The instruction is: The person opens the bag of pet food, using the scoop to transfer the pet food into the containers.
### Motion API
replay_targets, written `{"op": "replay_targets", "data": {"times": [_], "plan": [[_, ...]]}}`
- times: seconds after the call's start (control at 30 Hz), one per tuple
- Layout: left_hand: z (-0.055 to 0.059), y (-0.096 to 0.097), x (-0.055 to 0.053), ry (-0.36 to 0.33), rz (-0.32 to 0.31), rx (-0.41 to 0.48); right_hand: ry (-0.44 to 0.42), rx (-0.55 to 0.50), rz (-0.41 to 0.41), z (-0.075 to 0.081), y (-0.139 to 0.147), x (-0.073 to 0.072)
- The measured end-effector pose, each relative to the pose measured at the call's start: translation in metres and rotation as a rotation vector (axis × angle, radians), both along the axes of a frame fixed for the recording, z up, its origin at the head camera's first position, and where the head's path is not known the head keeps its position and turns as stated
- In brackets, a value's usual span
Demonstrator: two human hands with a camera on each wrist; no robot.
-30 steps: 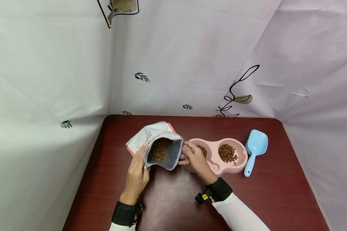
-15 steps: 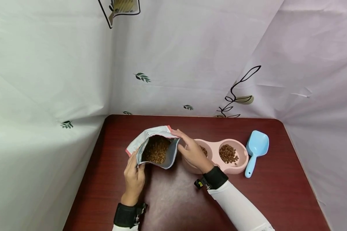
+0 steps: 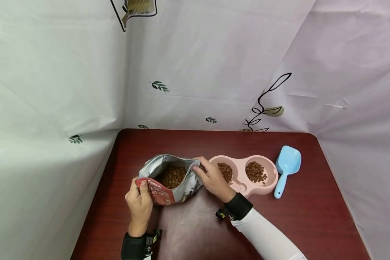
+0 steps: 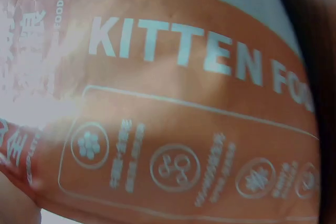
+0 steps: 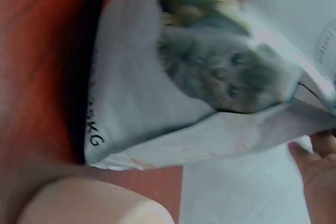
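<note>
An open bag of kitten food (image 3: pixel 160 194) is held upright over the table, its mouth spread and brown kibble (image 3: pixel 173 177) visible inside. My left hand (image 3: pixel 139 206) grips the bag's left top corner, thumb on the red front. At the opposite corner, my right hand (image 3: pixel 213 180) pinches the rim between thumb and fingers. Orange "KITTEN FOOD" lettering on the bag (image 4: pixel 173 98) fills the left wrist view. Kitten pictures on the bag (image 5: pixel 220 77) show in the right wrist view, with part of my right hand (image 5: pixel 319 174) at the edge.
A pink double bowl (image 3: pixel 242 171) stands right of the bag, with kibble (image 3: pixel 255 172) in both hollows. Beyond it lies a light blue scoop (image 3: pixel 287 164). The dark red table (image 3: pixel 299 220) ends at a white printed curtain (image 3: pixel 195 72).
The bag has turned and tipped from lying toward me to upright, its red front now facing me. My left hand has shifted left and regripped; my right hand has taken hold of the rim.
</note>
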State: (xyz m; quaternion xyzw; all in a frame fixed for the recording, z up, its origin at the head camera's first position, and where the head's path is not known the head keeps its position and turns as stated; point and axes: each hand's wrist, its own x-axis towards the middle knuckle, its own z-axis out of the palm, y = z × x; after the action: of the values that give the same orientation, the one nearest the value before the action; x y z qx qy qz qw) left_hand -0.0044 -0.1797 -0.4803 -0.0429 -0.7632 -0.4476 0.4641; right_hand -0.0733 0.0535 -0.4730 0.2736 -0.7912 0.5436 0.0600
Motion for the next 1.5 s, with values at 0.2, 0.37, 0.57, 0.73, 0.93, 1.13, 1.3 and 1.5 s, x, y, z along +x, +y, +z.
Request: {"op": "replay_targets", "data": {"times": [0.2, 0.37, 0.57, 0.73, 0.93, 1.13, 1.3, 1.5], "plan": [[0.004, 0.000, -0.003, -0.070, 0.017, 0.075, 0.139, -0.020, -0.140, -0.017, 0.002, 0.013], [0.006, -0.003, -0.007, -0.140, -0.029, 0.106, 0.165, -0.027, -0.154, -0.016, 0.008, 0.029], [0.012, 0.003, -0.009, -0.255, -0.128, 0.147, 0.095, -0.091, -0.178, -0.004, 0.016, 0.049], [0.016, 0.015, -0.011, -0.325, -0.205, 0.176, 0.041, -0.129, -0.220, 0.022, 0.027, 0.063], [0.028, 0.034, -0.016, -0.394, -0.272, 0.225, -0.033, -0.131, -0.268, 0.032, 0.046, 0.067], [0.050, 0.054, -0.021, -0.427, -0.334, 0.226, -0.220, -0.198, -0.286, 0.035, 0.066, 0.066], [0.046, 0.060, -0.028, -0.464, -0.403, 0.266, -0.318, -0.218, -0.282, 0.035, 0.075, 0.063], [0.037, 0.053, -0.037, -0.579, -0.489, 0.355, -0.338, -0.228, -0.271, 0.014, 0.082, 0.056]]}}
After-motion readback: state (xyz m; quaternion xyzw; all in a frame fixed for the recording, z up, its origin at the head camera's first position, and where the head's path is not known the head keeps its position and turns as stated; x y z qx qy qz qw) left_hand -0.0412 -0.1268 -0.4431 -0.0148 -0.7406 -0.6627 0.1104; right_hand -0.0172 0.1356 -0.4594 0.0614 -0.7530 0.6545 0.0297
